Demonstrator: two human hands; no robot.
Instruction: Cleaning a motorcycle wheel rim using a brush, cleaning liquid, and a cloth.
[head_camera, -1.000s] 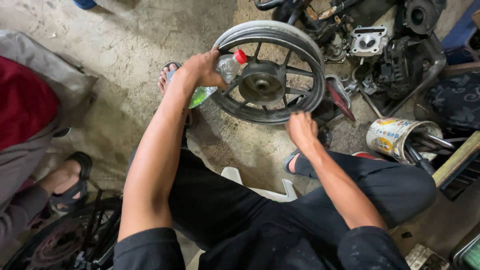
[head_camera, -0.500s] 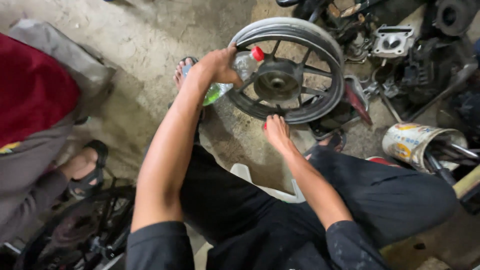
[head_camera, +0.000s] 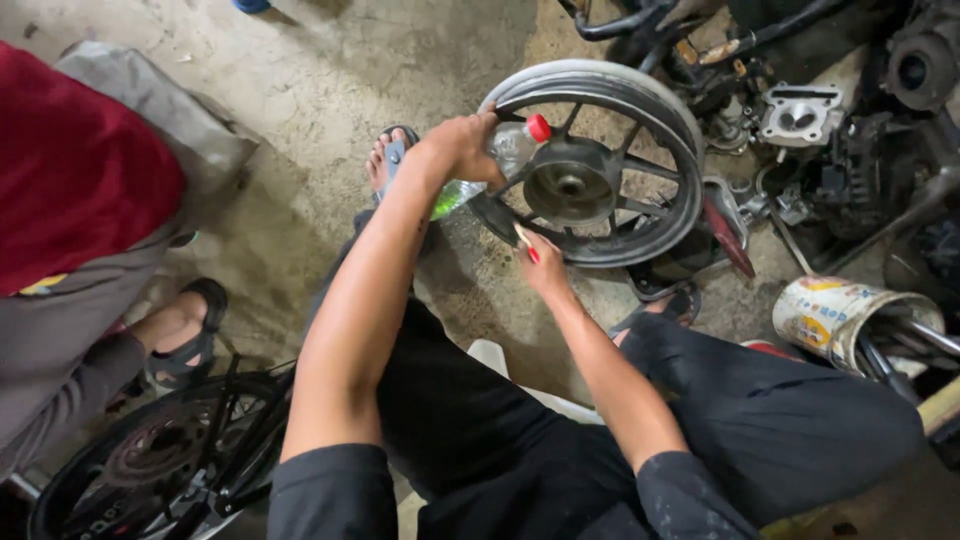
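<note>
Clasping a clear plastic bottle (head_camera: 490, 165) with a red cap, the left hand (head_camera: 458, 148) held it tilted against the wheel rim (head_camera: 600, 160). Right hand (head_camera: 540, 262) had moved up to the rim's near edge, pinching a small red-tipped stick (its kind unclear). Bottle's contents were hard to make out.

The stained concrete floor (head_camera: 330, 90) carries a cast wheel (head_camera: 600, 160), a tin can (head_camera: 835, 315) and engine parts (head_camera: 800, 120).
</note>
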